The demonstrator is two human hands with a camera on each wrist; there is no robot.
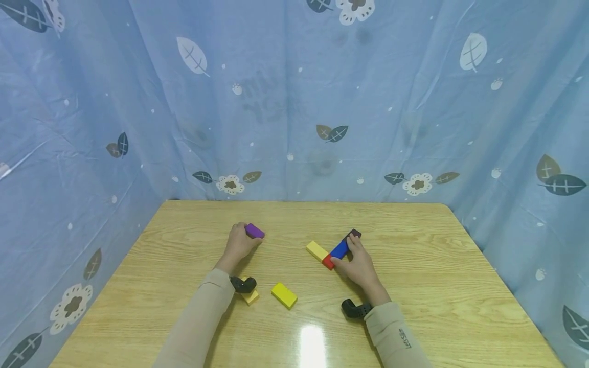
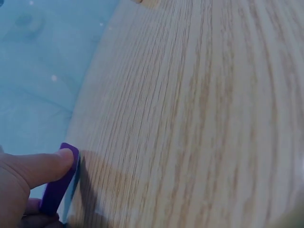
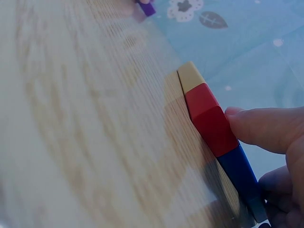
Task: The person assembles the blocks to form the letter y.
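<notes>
My left hand holds a purple block at the left rear of the table, its thumb lying on the block in the left wrist view. At centre right, a cream block, a red block, a blue block and a dark block touch in an angled line, with the red one at the corner. My right hand grips the blue side of this line. Its thumb touches the red block, and its curled fingers are against the blue block.
A yellow block lies nearer the front, between the forearms. Partly under the left wrist camera sits a pale yellow block. The wooden table meets a blue patterned curtain at the back and sides.
</notes>
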